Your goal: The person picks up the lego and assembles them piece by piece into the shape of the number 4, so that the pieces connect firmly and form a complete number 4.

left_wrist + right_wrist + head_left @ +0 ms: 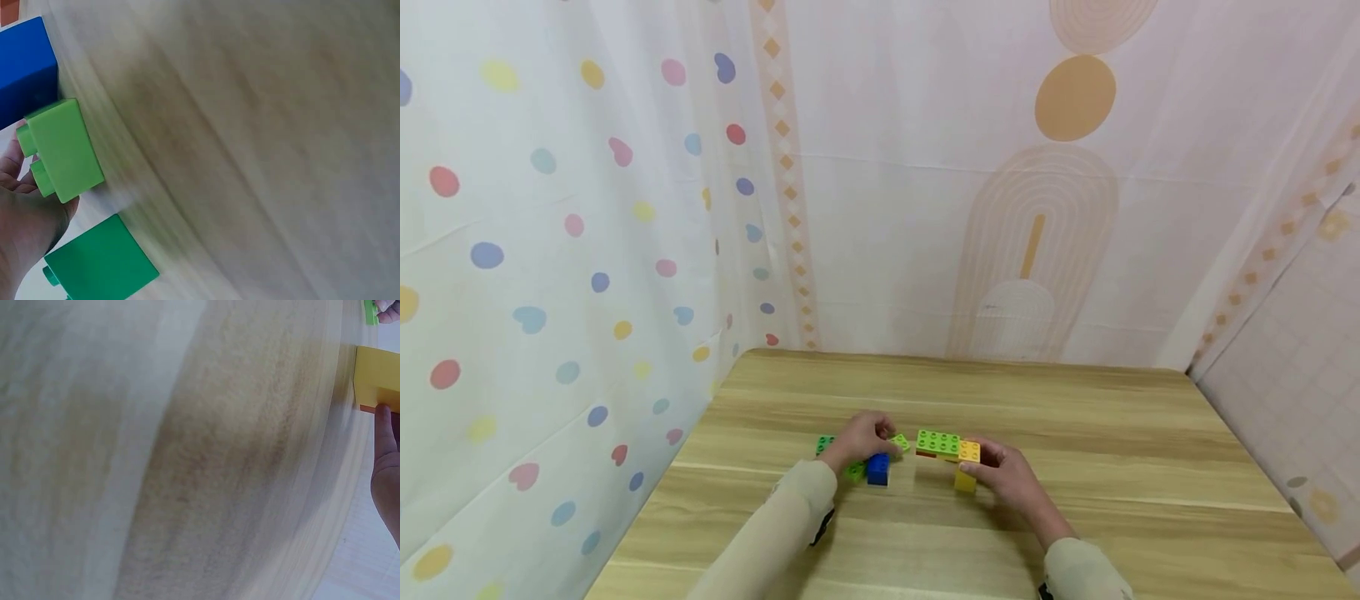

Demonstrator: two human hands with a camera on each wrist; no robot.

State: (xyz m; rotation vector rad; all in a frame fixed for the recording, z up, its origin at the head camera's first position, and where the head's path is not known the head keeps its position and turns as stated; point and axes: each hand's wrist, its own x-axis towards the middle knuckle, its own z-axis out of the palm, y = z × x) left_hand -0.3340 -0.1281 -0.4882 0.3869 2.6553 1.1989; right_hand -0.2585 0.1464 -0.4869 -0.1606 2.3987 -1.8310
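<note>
Between thumb and fingers, my left hand (867,437) pinches a small lime green toy building brick (900,442). Below that hand stand a blue brick (877,470), another lime green brick (65,150) and a dark green brick (103,259). My right hand (1006,475) grips the yellow end (967,477) of a joined brick build, thumb on its near side. A long lime green brick (937,442) tops the build's left part, with red showing underneath. The build's left end faces the pinched brick across a small gap. My left palm is hidden in the head view.
The bricks are on a wood-grain table (1112,433). Patterned curtains (887,250) hang behind it and along its left side. A pale, flower-printed cloth (1285,400) borders the right edge.
</note>
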